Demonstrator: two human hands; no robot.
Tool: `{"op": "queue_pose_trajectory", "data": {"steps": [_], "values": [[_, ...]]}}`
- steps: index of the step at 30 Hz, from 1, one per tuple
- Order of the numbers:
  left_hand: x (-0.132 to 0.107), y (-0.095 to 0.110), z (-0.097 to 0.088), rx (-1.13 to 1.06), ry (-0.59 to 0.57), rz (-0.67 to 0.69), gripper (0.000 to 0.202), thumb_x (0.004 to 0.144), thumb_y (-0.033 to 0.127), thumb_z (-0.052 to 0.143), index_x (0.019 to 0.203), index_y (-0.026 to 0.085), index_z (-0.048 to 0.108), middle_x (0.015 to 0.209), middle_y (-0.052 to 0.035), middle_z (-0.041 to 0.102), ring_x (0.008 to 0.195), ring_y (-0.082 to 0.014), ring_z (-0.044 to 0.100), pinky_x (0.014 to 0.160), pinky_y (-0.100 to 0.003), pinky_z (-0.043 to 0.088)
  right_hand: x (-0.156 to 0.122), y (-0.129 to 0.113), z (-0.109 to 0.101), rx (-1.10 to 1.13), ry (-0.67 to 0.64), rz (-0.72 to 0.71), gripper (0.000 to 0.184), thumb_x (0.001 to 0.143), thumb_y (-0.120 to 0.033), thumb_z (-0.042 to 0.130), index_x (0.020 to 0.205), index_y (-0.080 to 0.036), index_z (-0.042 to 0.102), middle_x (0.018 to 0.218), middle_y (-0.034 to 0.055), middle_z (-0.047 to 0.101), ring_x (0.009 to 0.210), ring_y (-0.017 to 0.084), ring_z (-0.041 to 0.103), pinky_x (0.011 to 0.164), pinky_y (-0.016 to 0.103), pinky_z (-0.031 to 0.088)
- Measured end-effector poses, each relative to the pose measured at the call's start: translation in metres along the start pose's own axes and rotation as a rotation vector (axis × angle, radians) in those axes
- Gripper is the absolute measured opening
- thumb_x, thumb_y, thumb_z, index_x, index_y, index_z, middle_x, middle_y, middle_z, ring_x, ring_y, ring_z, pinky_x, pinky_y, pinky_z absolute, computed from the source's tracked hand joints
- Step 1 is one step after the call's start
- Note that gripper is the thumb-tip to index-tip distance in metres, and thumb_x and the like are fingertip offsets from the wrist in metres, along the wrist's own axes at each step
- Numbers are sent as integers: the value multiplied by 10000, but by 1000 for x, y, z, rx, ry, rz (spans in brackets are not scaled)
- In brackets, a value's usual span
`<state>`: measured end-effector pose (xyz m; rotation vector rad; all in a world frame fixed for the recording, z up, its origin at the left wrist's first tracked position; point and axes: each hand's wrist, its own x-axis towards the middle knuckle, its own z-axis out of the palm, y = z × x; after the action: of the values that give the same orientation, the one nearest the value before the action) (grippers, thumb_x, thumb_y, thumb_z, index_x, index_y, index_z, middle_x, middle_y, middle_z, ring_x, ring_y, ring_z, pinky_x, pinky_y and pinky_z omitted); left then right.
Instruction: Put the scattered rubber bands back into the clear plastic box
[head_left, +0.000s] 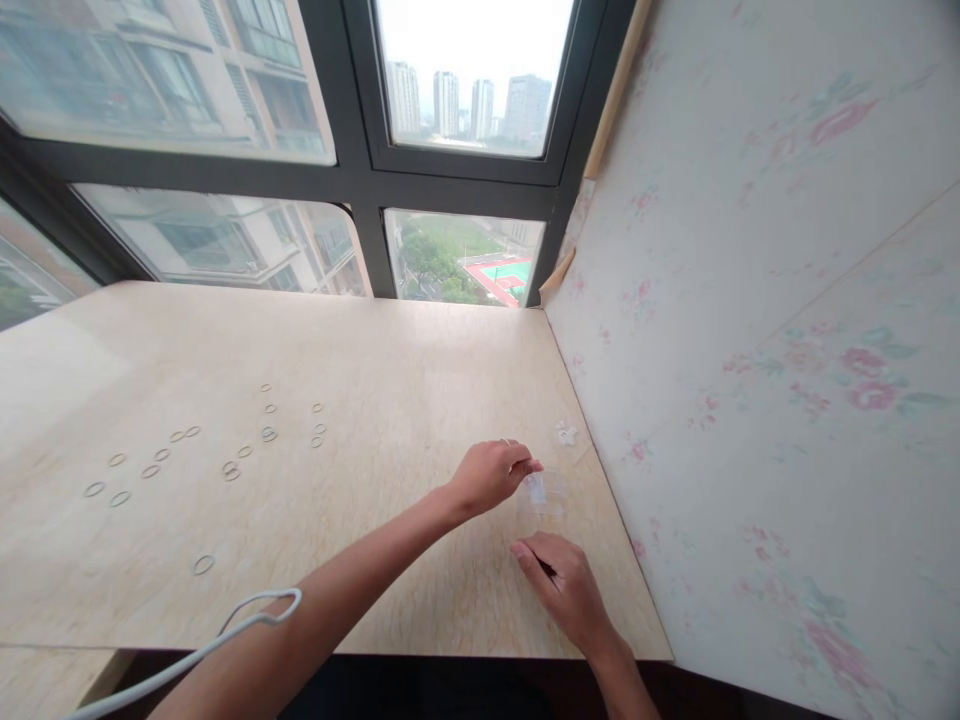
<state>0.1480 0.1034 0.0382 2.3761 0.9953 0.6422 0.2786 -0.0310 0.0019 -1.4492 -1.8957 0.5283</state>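
My left hand (493, 476) reaches across the tabletop with its fingers pinched together. Its fingertips are at the upper left edge of a small clear plastic container (553, 494), which lies flat near the right wall. What the pinch holds, if anything, is too small to make out. Closer to the front edge, my right hand (568, 585) is loosely closed, just below the container and apart from it. Its curled fingers hide the palm. Beyond the container lies a small whitish, translucent cluster (565, 433) of loose pieces.
Several thin rings (203, 565) are scattered over the left half of the marbled tabletop (397, 400). A white cable (259, 610) loops over my left forearm. A flowered wall (735, 400) bounds the right side; dark-framed windows (360, 185) stand behind.
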Motion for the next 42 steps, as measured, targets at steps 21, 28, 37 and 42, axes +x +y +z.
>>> {"op": "queue_pose_trajectory", "data": {"steps": [21, 28, 37, 42], "values": [[-2, -15, 5, -77, -54, -22, 186, 879, 210, 573, 1016, 206, 699, 1028, -73, 664, 806, -167, 626, 762, -300, 480, -1, 1, 0, 60, 3, 24, 405, 976, -349, 425, 649, -182, 596, 584, -4, 552, 556, 125, 502, 563, 249, 377], [-37, -41, -14, -231, 196, -183, 175, 883, 260, 555, 898, 180, 710, 874, -58, 660, 643, -117, 549, 663, -259, 453, -1, 2, 1, 51, -8, 36, 405, 973, -350, 428, 645, -176, 590, 589, -3, 538, 563, 126, 499, 566, 248, 373], [-122, -71, -36, -207, 338, -333, 210, 901, 259, 491, 906, 187, 689, 861, -53, 658, 665, -133, 567, 658, -268, 454, -3, 1, 3, -5, -24, 26, 401, 966, -369, 436, 676, -171, 630, 605, 21, 588, 571, 144, 544, 572, 248, 413], [-156, -72, -42, -181, 338, -298, 246, 876, 125, 467, 990, 182, 678, 932, -64, 647, 819, -163, 601, 753, -295, 479, -3, -2, 3, 101, -43, 85, 366, 917, -421, 508, 716, -178, 694, 642, 31, 648, 577, 160, 599, 556, 236, 468]]}}
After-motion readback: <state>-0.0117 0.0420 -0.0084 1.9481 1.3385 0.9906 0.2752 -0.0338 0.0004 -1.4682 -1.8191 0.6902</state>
